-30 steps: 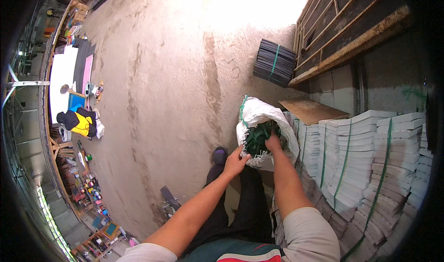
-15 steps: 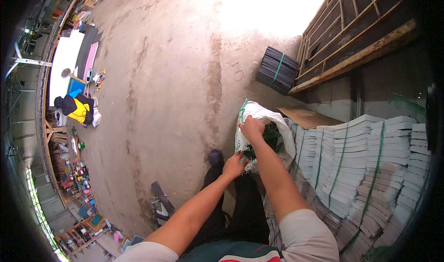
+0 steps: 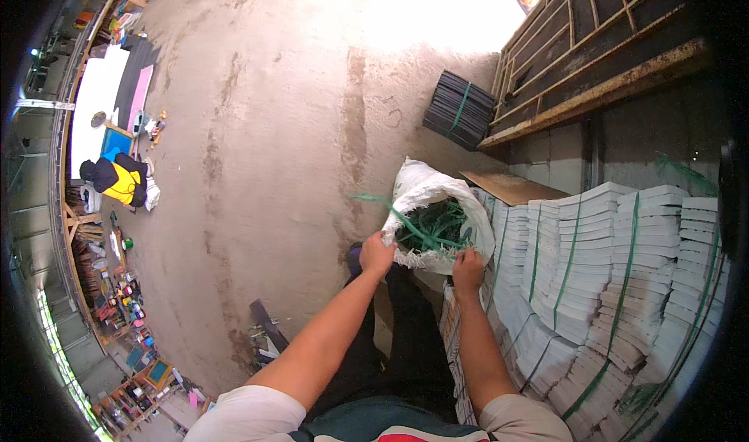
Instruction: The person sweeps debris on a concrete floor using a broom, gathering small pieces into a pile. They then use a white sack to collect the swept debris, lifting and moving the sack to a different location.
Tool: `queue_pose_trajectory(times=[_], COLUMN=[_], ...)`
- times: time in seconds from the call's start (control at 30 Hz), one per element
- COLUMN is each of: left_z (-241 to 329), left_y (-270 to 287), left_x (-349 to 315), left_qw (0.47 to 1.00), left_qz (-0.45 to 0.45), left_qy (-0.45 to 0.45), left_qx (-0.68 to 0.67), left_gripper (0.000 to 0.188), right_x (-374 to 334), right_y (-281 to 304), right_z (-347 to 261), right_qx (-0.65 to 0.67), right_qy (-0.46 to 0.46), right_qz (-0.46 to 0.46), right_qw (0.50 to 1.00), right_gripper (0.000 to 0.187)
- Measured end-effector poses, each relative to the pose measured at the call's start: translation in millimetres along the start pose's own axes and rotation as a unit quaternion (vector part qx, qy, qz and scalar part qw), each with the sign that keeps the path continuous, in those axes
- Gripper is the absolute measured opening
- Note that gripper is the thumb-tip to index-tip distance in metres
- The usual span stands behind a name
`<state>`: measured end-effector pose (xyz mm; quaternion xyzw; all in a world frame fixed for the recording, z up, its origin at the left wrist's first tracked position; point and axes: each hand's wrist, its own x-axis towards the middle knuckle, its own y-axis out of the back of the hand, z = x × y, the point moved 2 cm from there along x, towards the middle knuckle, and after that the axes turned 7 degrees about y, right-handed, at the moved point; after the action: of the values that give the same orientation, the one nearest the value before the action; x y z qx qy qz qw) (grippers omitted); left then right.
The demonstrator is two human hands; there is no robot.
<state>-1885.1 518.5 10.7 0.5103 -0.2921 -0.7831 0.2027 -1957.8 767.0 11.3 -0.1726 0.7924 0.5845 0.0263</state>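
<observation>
A white woven sack [image 3: 421, 181] stands in front of my legs, its frayed mouth spread wide. Inside lies a tangle of green plastic strapping [image 3: 433, 227], and one loose strip hangs out over the left rim. My left hand [image 3: 378, 255] is closed on the near left edge of the sack. On the near right edge, my right hand [image 3: 469, 272] pinches the rim with curled fingers. The sack's bottom is hidden from view.
Strapped stacks of pale grey slabs [image 3: 581, 262] rise on the right. Beyond the sack are a brown board [image 3: 515, 186], a strapped dark bundle [image 3: 459, 108] and a rusty metal gate [image 3: 593, 60]. Dark strips [image 3: 269, 325] lie left of my feet; a person [image 3: 129, 183] crouches far left.
My right hand has gone from the sack's left rim to its near right edge. My left hand has shifted slightly left and up. The mouth is wider, showing more green strapping.
</observation>
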Motion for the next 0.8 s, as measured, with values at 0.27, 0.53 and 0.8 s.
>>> queue_pose_trajectory(times=[0.27,0.53,0.8], left_z=[-1,-20,-23], left_y=[-2,-12,-16], left_x=[-6,-12,-11], left_qw=[0.987,0.977,0.979], left_qz=[-0.001,-0.022,-0.027], left_qy=[-0.073,-0.160,-0.162], left_qx=[-0.140,-0.141,-0.122], left_gripper=[0.051,0.051,0.042], right_x=[66,109,154], right_y=[-98,-27,-49], right_z=[-2,-90,-147], right_qx=[0.025,-0.104,-0.037], right_qy=[0.138,-0.014,0.015], right_qz=[-0.102,-0.286,-0.197], right_qw=[0.985,0.952,0.980], right_gripper=[0.028,0.025,0.033])
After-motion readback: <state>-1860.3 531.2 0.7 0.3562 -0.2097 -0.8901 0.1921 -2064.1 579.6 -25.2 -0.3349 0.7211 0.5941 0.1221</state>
